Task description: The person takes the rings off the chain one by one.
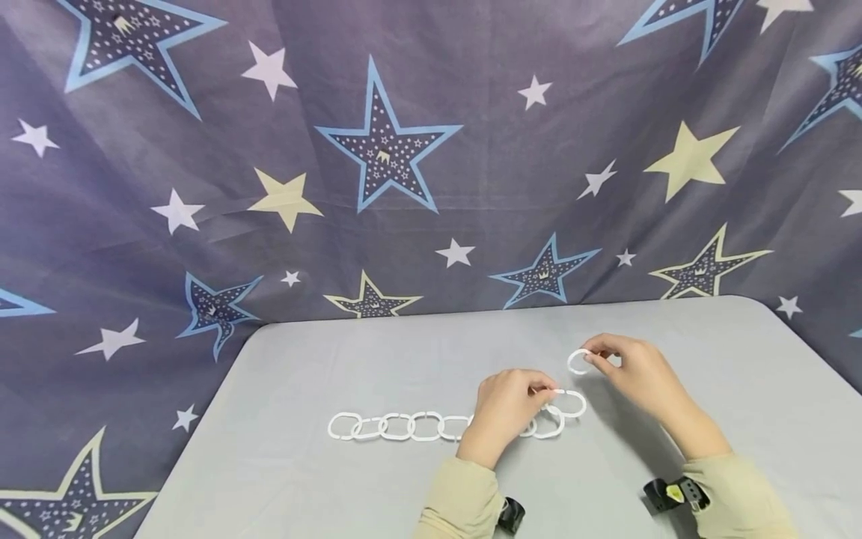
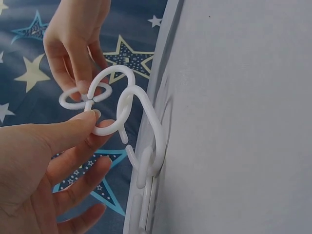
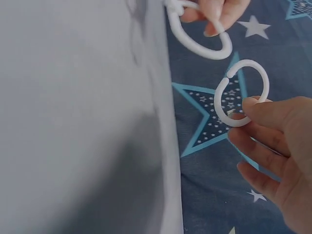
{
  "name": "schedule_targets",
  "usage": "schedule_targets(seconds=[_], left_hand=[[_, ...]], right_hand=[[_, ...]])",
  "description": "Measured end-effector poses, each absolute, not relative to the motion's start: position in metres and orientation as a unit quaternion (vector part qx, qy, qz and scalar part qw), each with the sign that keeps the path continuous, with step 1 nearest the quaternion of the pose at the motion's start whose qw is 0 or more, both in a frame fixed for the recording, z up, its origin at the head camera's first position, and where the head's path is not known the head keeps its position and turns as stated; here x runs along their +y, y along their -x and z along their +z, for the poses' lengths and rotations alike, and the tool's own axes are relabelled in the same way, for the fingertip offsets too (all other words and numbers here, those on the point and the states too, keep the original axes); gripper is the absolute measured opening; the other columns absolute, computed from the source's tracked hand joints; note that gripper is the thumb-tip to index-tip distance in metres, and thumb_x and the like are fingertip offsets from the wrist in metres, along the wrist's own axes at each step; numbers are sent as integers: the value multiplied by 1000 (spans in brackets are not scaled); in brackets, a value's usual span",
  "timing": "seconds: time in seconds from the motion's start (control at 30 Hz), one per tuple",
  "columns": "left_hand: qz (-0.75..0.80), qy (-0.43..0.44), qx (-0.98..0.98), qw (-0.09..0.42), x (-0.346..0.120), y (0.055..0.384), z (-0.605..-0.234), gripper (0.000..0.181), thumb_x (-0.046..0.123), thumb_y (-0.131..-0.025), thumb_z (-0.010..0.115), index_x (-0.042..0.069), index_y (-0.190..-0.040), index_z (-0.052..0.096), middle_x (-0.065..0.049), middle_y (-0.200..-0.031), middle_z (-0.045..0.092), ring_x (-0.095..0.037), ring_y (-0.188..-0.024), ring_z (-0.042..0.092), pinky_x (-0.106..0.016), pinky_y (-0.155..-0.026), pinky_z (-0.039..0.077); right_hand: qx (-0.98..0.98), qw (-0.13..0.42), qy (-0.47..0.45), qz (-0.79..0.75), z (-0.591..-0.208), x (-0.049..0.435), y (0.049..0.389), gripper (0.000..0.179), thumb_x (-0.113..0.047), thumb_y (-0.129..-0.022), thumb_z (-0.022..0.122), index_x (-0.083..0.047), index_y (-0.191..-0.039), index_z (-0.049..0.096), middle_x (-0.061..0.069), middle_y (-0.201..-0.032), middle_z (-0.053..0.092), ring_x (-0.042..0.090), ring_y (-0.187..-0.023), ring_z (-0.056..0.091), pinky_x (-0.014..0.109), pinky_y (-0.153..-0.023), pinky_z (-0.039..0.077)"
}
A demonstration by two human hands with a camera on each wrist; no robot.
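A chain of white, glossy, oval, plastic-looking links lies on the pale grey, cloth-covered worktop, its long axis running left to right, nearly in line with the far edge; most of its length stretches leftward from the fingers of the left hand, passes beneath them and reaches a little beyond on the right. There, thumb and forefinger pinch the white oval end link, raised above the worktop and pointing rightward from the fingertips (its small gap sits just beside them), while the left hand's other fingers are loosely bent and spread apart. Farther out and to the right of these, the right hand pinches a loose white oval link between thumb and forefinger, the remaining fingers half curled below. That loose link is near the end link but apart from it; in the right wrist view its long axis runs close to upright, and its gap faces up and left, away from the fingers holding it. Behind both hands hangs a dark purple-grey fabric backdrop printed with stars, some bearing small crown emblems. A yellow patch marks the black device below the right wrist, its details too small to read.
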State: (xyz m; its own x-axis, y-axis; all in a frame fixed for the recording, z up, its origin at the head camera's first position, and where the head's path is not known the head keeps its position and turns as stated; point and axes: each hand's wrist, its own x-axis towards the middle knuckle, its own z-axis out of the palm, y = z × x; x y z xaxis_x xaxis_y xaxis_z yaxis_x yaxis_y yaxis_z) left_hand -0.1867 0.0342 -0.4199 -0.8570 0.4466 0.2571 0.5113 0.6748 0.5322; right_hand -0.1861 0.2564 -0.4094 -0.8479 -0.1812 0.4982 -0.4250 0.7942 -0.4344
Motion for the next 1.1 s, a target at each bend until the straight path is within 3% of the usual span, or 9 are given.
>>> schedule_targets(seconds=[0.37, 0.6, 0.83, 1.1], left_hand=[[-297, 248, -920, 56, 31, 188, -420, 10, 35, -88, 75, 34, -97, 79, 22, -82, 69, 5, -72, 56, -21, -68, 42], [-287, 250, -923, 60, 34, 191, -421, 10, 35, -88, 74, 35, -98, 79, 22, -85, 69, 5, -73, 56, -19, -65, 41], [-291, 249, -922, 54, 35, 193, -414, 11, 35, -89, 74, 34, -99, 78, 21, -84, 69, 5, -73, 56, -19, -66, 41], [-287, 247, -925, 44, 33, 192, -415, 11, 36, -90, 72, 35, -99, 78, 21, -86, 69, 4, -73, 56, -20, -67, 41]], right_hand=[[-948, 132, -199, 210, -406, 263, 221, 11, 0, -81, 75, -7, -91, 73, 1, -77, 70, 20, -69, 65, 44, -66, 54], [-956, 90, -214, 181, -409, 281, 244, 10, 2, -81, 73, -5, -88, 73, 5, -78, 71, 27, -73, 67, 47, -70, 54], [-961, 85, -206, 162, -406, 296, 266, 8, 0, -82, 74, -4, -88, 74, 8, -79, 71, 28, -74, 66, 49, -74, 52], [-975, 41, -181, 125, -408, 289, 275, 11, -3, -86, 69, -7, -94, 75, 9, -91, 74, 32, -82, 67, 53, -79, 50]])
